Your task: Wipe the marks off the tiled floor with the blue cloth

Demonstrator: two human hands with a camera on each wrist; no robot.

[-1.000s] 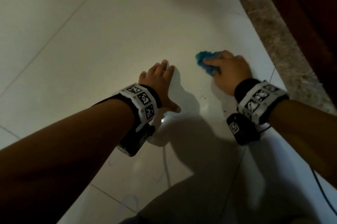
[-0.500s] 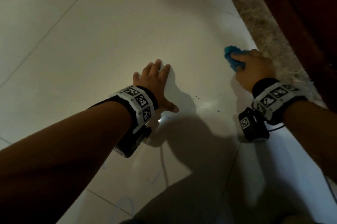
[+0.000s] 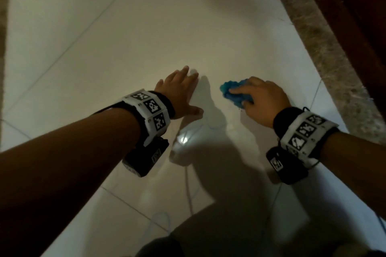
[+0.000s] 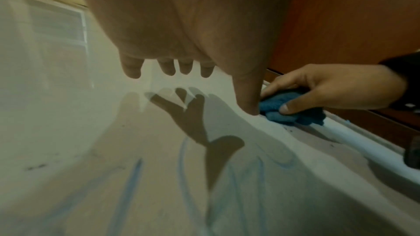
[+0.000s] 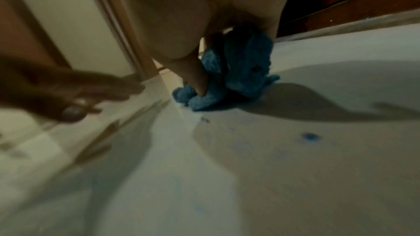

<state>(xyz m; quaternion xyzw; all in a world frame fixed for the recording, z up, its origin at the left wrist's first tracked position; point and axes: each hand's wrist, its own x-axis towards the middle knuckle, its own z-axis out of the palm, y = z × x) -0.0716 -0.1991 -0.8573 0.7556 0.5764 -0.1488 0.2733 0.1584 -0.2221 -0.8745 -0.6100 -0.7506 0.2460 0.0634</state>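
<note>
On the floor (image 3: 129, 33), your right hand (image 3: 263, 100) grips the cloth (image 3: 234, 93) mid-wipe while your left hand (image 3: 179, 91) lies flat, fingers spread; next, work toward the remaining blue marks (image 4: 134, 177) nearer you.

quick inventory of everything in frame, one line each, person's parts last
blue cloth: one, blue, bunched on the floor under the right hand's fingers.
tiled floor: pale glossy tiles with thin grout lines, fills most of the view.
blue marks: several faint blue streaks on the tiles near the person; exact count unclear.
blue spot: one, blue, on the tile short of the cloth.
stone strip: one, mottled grey-brown, along the floor's right edge.
wooden furniture: dark red-brown, far right and top; its kind unclear.
wrist bands: two, white with black square markers, one per wrist.
left hand: fingers spread, palm down above the tile.
right hand: grips the cloth against the floor.
</note>
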